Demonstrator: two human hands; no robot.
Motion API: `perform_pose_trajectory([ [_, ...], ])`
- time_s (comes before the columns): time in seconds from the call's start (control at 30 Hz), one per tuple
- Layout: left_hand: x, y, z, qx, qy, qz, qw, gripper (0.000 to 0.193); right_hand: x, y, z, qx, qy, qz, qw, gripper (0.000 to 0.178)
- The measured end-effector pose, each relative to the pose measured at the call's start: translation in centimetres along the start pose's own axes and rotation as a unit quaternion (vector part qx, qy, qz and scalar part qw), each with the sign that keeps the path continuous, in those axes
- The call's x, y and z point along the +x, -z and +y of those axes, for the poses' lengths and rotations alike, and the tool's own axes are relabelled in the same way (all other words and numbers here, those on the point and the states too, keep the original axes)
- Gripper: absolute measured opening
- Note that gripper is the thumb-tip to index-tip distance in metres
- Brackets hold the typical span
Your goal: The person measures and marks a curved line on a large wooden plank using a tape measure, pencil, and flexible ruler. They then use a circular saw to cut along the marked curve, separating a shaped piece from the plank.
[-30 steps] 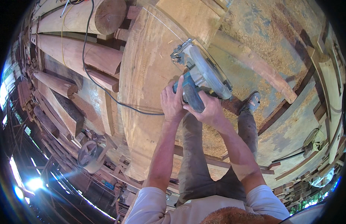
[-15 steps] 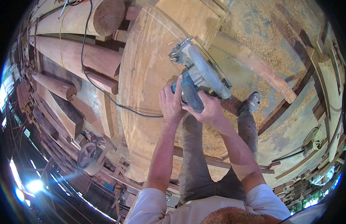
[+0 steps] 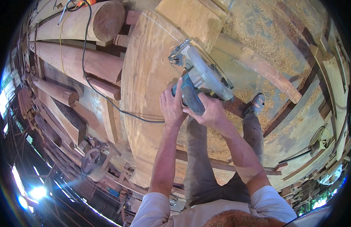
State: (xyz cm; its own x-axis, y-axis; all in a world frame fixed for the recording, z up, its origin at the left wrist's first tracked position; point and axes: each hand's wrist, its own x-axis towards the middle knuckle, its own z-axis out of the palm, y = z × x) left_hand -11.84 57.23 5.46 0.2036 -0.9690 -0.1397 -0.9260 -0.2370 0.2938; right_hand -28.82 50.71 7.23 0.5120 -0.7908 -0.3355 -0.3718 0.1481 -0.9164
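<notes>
A circular saw [image 3: 203,71] with a blue-green body and a grey blade guard rests on a broad, pale wooden slab [image 3: 143,81], close to its right edge. My right hand [image 3: 212,113] is wrapped round the saw's dark rear handle. Pressed to the left side of the saw body is my left hand [image 3: 171,108], its index finger stretched forward along the housing. Ahead of the saw, a thin straight line [image 3: 160,25] runs up the slab toward the far edge. The blade itself is hidden beneath the guard and base.
A black power cord [image 3: 84,56] loops across the slab's left side. Big round logs [image 3: 73,22] and beams lie at the left. To the right, a long timber [image 3: 258,66] sits among sawdust [image 3: 255,38], near my sandalled foot [image 3: 258,101]. A handwheel [image 3: 93,160] stands lower left.
The view has shifted a little, showing more of an orange object at the top left. Both hands keep their grip, and the saw shows hardly any movement along the slab.
</notes>
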Motion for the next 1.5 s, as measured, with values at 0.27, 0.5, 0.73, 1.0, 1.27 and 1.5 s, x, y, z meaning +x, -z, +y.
perform_pose_trajectory([
  [0.27, 0.5, 0.2, -0.1, -0.001, 0.003, -0.002, 1.000, 0.089, 0.3, -0.3, 0.2, 0.012, -0.008, -0.003, 1.000, 0.051],
  [0.5, 0.6, 0.0, -0.8, 0.004, 0.004, 0.000, 1.000, 0.091, 0.9, -0.2, -0.6, 0.008, -0.004, -0.002, 1.000, 0.051],
  [0.73, 1.4, 0.6, -0.6, 0.005, -0.001, -0.001, 1.000, 0.088, 1.4, -0.4, -0.8, -0.001, -0.012, -0.001, 1.000, 0.051],
  [1.0, 1.8, 0.6, -1.1, 0.013, 0.005, -0.002, 1.000, 0.083, 1.9, -0.8, -0.4, -0.005, 0.015, 0.009, 1.000, 0.050],
  [1.27, 2.1, 0.6, -1.6, 0.003, -0.004, 0.005, 1.000, 0.083, 2.6, -0.7, -1.0, 0.013, -0.001, 0.000, 1.000, 0.049],
  [1.5, 2.5, 1.0, -1.8, 0.009, -0.002, 0.000, 1.000, 0.085, 2.9, -1.0, -1.0, 0.014, -0.010, -0.005, 1.000, 0.050],
])
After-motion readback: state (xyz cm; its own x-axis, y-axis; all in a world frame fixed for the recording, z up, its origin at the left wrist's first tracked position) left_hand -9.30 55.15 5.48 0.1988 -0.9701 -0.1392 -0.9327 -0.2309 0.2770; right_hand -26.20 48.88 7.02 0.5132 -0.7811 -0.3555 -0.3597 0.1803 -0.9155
